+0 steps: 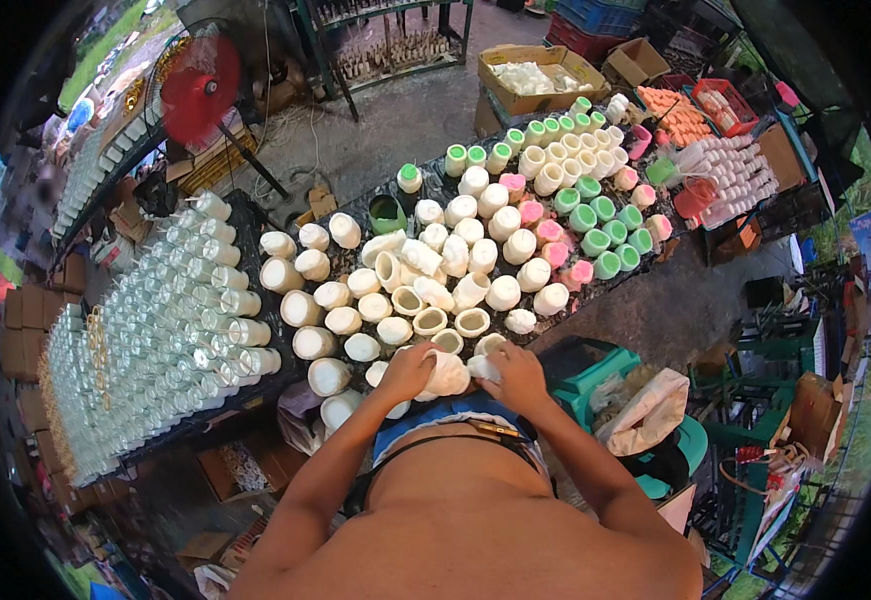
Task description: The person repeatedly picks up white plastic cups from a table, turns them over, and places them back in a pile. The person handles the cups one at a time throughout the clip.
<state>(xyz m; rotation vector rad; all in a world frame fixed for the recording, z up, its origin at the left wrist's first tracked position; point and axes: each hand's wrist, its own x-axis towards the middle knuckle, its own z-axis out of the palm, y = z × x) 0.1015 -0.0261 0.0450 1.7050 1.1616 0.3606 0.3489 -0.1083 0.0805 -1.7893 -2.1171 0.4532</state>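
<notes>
At the table's near edge, my left hand [408, 371] is closed round the side of a cream-white cylindrical piece [447, 376], which lies tilted in front of my waist. My right hand [517, 373] pinches a small whitish wad [483, 370], maybe cloth, against or just beside the cylinder's right end. Just beyond both hands stand hollow cream cups [472, 322] with thick rims. More cream-white cylinders [363, 348] stand to the left of my left hand, some with rounded tops.
Rows of clear glass jars [171, 320] fill the left table. Green-topped pieces [596, 243] and pink-topped ones [553, 254] stand farther right. A red fan [201, 88] is at the far left, a cardboard box [536, 100] beyond the table. A green chair [596, 378] and sack [646, 412] are near my right arm.
</notes>
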